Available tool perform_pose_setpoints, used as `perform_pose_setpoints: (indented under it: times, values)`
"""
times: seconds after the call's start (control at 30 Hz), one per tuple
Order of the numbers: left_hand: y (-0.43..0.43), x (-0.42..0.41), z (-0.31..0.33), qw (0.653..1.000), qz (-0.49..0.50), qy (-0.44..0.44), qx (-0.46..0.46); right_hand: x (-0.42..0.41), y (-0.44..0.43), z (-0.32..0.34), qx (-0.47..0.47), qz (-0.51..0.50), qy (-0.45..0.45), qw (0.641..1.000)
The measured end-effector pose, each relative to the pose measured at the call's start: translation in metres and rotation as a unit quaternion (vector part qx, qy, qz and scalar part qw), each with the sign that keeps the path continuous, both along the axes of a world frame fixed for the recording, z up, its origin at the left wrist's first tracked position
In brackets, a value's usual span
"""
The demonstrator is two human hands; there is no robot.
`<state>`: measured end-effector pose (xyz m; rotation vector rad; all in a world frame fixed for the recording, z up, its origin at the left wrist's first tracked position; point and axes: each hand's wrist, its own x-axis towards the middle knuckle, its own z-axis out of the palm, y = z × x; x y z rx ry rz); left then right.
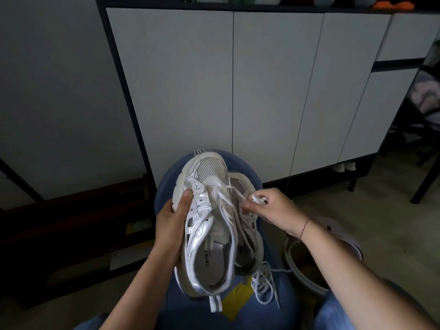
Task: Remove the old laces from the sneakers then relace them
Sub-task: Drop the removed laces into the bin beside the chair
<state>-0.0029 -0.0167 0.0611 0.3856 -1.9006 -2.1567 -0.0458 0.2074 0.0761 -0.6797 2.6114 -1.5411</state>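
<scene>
A white and silver sneaker (207, 225) lies toe away from me on a blue stool (240, 163). My left hand (172, 222) grips its left side, thumb on the upper. A second sneaker (247, 210) lies under it on the right, mostly hidden. My right hand (273, 210) pinches a white lace (234, 194) that runs from the front eyelets of the top sneaker. A loose bundle of white lace (264, 284) rests on the stool near the heel of the second sneaker.
A white cabinet (262, 91) with dark frame stands right behind the stool. A round bin (307, 265) sits on the floor to the right. A dark chair leg (426, 177) is at far right. My knees in jeans frame the stool.
</scene>
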Motion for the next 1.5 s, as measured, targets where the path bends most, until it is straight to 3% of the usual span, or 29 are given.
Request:
perform_pose_setpoints:
  times: [0.1, 0.23, 0.33, 0.47, 0.57, 0.67, 0.77, 0.83, 0.87, 1.03, 1.1, 1.17, 1.27, 1.37, 1.5]
  values:
    - [0.002, 0.000, -0.002, 1.000, -0.005, -0.001, 0.007, 0.002, -0.006, -0.005, -0.207, -0.042, -0.095, 0.973]
    - [0.008, 0.000, -0.006, 1.000, -0.025, -0.008, -0.009, -0.001, -0.015, -0.006, -0.514, -0.028, -0.242, 0.823]
    - [0.016, 0.001, -0.007, 0.999, -0.029, -0.016, -0.011, 0.001, -0.018, 0.002, -0.585, 0.042, -0.273, 0.762]
    - [0.012, -0.002, -0.007, 1.000, -0.014, -0.025, 0.001, -0.005, -0.011, 0.007, -0.648, 0.008, -0.263, 0.715]
    - [0.005, -0.005, -0.003, 1.000, 0.003, -0.022, 0.014, -0.011, -0.002, 0.007, -0.598, -0.049, -0.257, 0.757]
    - [0.005, -0.003, -0.002, 1.000, 0.000, -0.019, 0.003, -0.010, 0.004, 0.006, -0.488, -0.077, -0.223, 0.840]
    - [0.008, 0.000, -0.004, 1.000, -0.013, -0.027, 0.000, -0.002, 0.001, 0.005, -0.216, -0.074, -0.128, 0.965]
    - [0.010, 0.000, -0.005, 0.999, -0.017, -0.029, -0.009, 0.001, -0.005, 0.000, -0.076, -0.062, -0.066, 0.993]
    - [0.010, 0.000, -0.006, 0.999, -0.018, -0.030, -0.011, 0.002, -0.007, -0.001, -0.067, -0.057, -0.055, 0.995]
    - [0.009, -0.001, -0.007, 0.999, -0.016, -0.031, -0.001, 0.004, -0.008, 0.002, -0.274, -0.046, -0.119, 0.953]
    - [0.010, -0.002, -0.008, 0.999, -0.016, -0.035, 0.004, 0.001, -0.007, 0.001, -0.405, -0.046, -0.176, 0.896]
    - [0.010, -0.002, -0.009, 0.999, -0.018, -0.038, 0.011, -0.004, -0.003, 0.002, -0.534, -0.032, -0.235, 0.811]
    - [0.009, -0.003, -0.010, 0.999, -0.016, -0.039, 0.016, -0.004, 0.002, 0.007, -0.626, 0.021, -0.264, 0.733]
    - [0.010, -0.003, -0.010, 0.999, -0.013, -0.039, 0.018, -0.007, 0.003, 0.006, -0.654, 0.011, -0.264, 0.709]
    - [0.009, -0.004, -0.007, 0.999, -0.017, -0.032, 0.014, -0.008, -0.002, 0.008, -0.609, -0.007, -0.270, 0.746]
